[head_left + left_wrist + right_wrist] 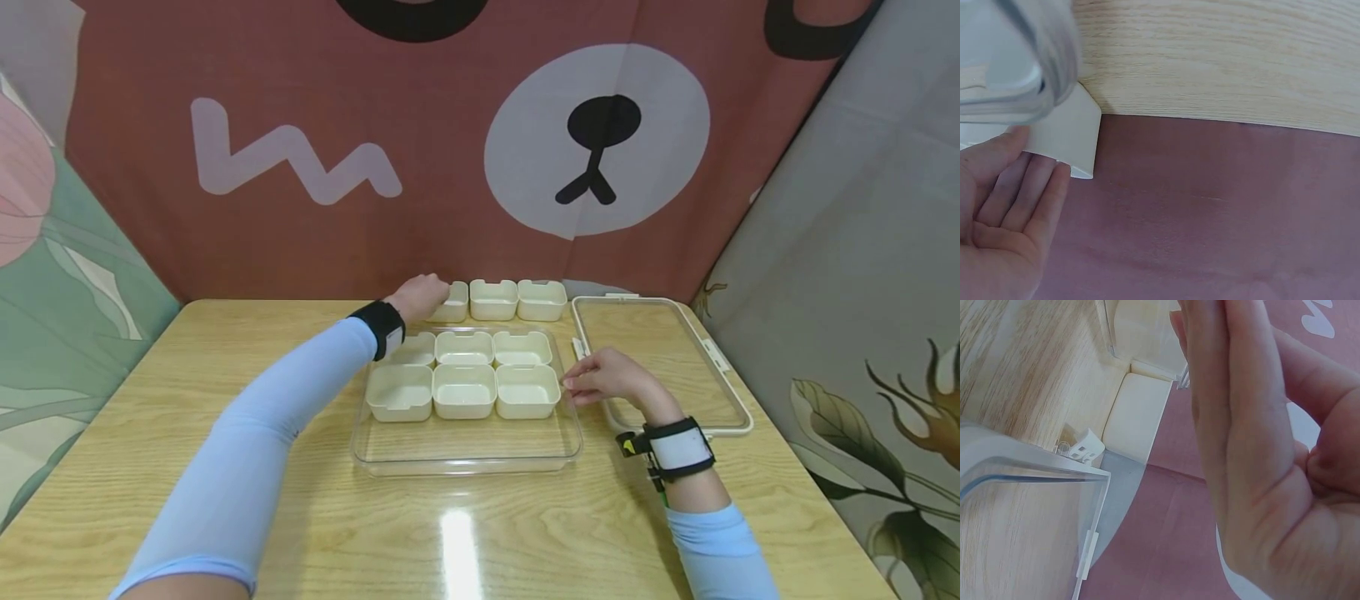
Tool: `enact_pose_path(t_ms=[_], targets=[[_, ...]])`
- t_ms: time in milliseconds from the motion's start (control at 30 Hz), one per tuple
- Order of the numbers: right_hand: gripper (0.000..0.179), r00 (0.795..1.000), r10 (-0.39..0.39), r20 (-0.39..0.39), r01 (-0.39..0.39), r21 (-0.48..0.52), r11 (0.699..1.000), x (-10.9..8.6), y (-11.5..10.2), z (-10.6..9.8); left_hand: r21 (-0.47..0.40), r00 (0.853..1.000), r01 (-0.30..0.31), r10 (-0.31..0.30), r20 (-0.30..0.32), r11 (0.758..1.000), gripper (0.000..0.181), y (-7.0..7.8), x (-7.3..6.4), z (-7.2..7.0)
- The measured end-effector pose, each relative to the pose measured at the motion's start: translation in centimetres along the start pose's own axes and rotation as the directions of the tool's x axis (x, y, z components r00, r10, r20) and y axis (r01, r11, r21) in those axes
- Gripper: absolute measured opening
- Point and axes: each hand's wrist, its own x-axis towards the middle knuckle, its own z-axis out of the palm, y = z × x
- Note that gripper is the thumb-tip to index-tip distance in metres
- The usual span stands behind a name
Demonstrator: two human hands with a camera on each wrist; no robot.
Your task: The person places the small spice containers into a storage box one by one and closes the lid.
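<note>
At the back of the table, my left hand (420,298) grips the leftmost cream cup (452,303) of the back row. The left wrist view has the thumb on one side of the cup wall (1067,128) and the fingers curled on the other. My right hand (611,379) is at the right rim of a clear plastic box (465,467), fingertips together and apparently pinching it. Inside that box several cream cups (465,392) stand in two rows. The right wrist view shows long, nearly straight fingers (1229,394); their tips are partly out of frame.
Two more cream cups (493,300) stand beside the gripped one, near the back wall cloth (450,233). A clear lid with a white frame and clips (738,429) lies on the table to the right. Patterned cloth (885,333) hangs along the right side.
</note>
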Motion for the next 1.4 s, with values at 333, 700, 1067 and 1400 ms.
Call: enact_pose_path(t_ms=[333, 700, 1067, 1400], targets=[[0.03, 1.0, 0.003, 0.001, -0.003, -0.009, 1.0, 0.1, 0.1, 0.0, -0.025, 1.0, 0.018, -0.018, 0.016, 1.0, 0.019, 0.1, 0.0, 0.1], [0.03, 1.0, 0.0, 0.004, 0.0, 0.017, 1.0, 0.1, 0.1, 0.1, -0.062, 0.997, 0.023, -0.027, -0.074, 0.998, 0.023, -0.9, -0.7, -0.3], [0.032, 1.0, -0.002, 0.02, 0.001, 0.023, 1.0, 0.1, 0.1, 0.2, -0.08, 0.989, 0.083, -0.092, -0.12, 0.993, 0.024, -0.1, -3.1, -2.3], [0.034, 1.0, -0.015, 0.021, 0.015, -0.001, 1.0, -0.1, 0.1, -0.1, -0.054, 0.97, 0.07, -0.08, -0.228, 0.996, 0.025, 1.4, -5.7, -4.2]])
